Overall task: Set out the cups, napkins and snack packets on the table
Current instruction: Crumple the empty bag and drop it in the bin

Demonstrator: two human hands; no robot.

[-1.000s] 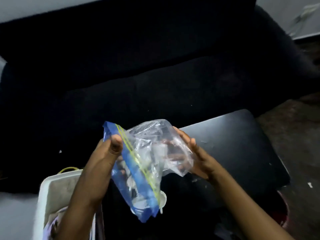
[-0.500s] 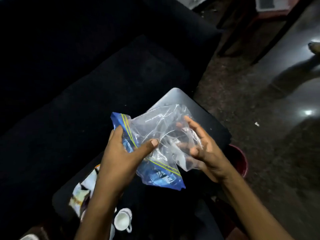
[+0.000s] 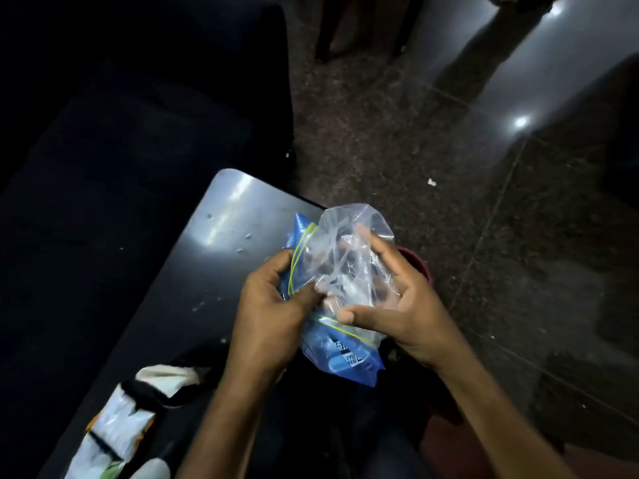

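I hold a crumpled clear plastic bag (image 3: 345,250) with a blue printed band and yellow lines, above the near right corner of the dark table (image 3: 207,243). My left hand (image 3: 273,309) pinches its blue edge with fingers closed. My right hand (image 3: 390,299) cups the clear part from the right, thumb pressed against it and fingers spread behind the plastic. What is inside the bag is unclear. Snack packets (image 3: 117,420), white with orange and green, lie on the table at the lower left.
A dark sofa (image 3: 121,115) runs along the far left side of the table. A red bucket rim (image 3: 420,262) shows behind my right hand on the speckled floor (image 3: 380,133). Shiny floor tiles (image 3: 553,167) lie to the right.
My view has swung right and down, bringing more floor into sight. Both hands have kept the bag and crumpled it tighter. The white cup seen half a second ago is out of view.
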